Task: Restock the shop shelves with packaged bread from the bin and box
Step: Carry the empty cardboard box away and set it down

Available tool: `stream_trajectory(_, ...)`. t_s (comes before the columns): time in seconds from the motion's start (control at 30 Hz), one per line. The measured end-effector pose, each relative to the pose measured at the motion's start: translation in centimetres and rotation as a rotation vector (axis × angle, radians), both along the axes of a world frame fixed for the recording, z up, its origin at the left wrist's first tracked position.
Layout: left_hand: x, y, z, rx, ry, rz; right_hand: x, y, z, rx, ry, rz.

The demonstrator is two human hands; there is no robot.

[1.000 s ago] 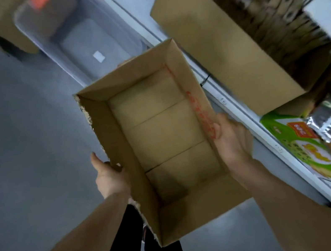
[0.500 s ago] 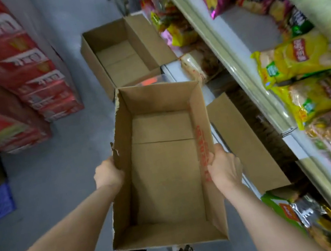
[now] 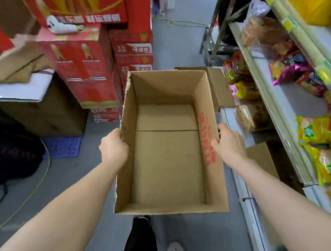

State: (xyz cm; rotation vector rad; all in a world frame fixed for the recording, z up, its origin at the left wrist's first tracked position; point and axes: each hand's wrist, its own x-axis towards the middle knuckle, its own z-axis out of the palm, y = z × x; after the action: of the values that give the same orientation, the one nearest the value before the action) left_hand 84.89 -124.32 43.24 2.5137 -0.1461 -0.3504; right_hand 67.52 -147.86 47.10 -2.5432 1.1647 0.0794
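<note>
From my feed, the cardboard box (image 3: 170,157) is bare inside: I see nothing but its brown bottom and the red print on its right wall. So I judge its share of bread is already out. Packaged bread (image 3: 249,118) lies on the lower level of the shelves (image 3: 269,93) just right of the box, and more clear bags of it (image 3: 263,35) sit farther along the same side. The bin is not in view, so I cannot say whether it holds more stock. What seems left is to get rid of this empty box, and perhaps to deal with the second open box (image 3: 219,87) just beyond it.

The box is off the floor and between both hands, near the middle of the aisle. The left hand (image 3: 114,148) clamps the torn left wall, its fingers (image 3: 115,137) curled tight at the rim. The right hand (image 3: 228,144) grips the right wall with its thumb hooked over the edge onto the red print. Its fingers (image 3: 224,129) are wrapped round the outside, mostly hidden from me.
</note>
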Motion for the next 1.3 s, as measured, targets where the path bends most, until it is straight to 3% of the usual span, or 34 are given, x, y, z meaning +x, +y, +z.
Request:
stream_trajectory(0.37, -5.0, 22.5, 7.8, -0.032, -0.113, 0.283, 4.3, 16.3, 7.6, -0.014, -0.144, 0.462)
stream_trajectory(0.77, -14.0, 57.0, 12.8, 0.039, -0.224, 0.584, 6.6, 49.5, 10.1, 0.133, -0.230, 0.879)
stream_trajectory(0.97, -16.0, 70.1, 13.2, 0.159, -0.186, 0.643, 7.5, 62.7, 10.0, 0.190, -0.202, 0.969)
stream_trajectory(1.3, -7.3, 77.2, 11.1, 0.139, -0.141, 0.563, 14.0, 69.7, 8.9, 0.185, -0.160, 0.882)
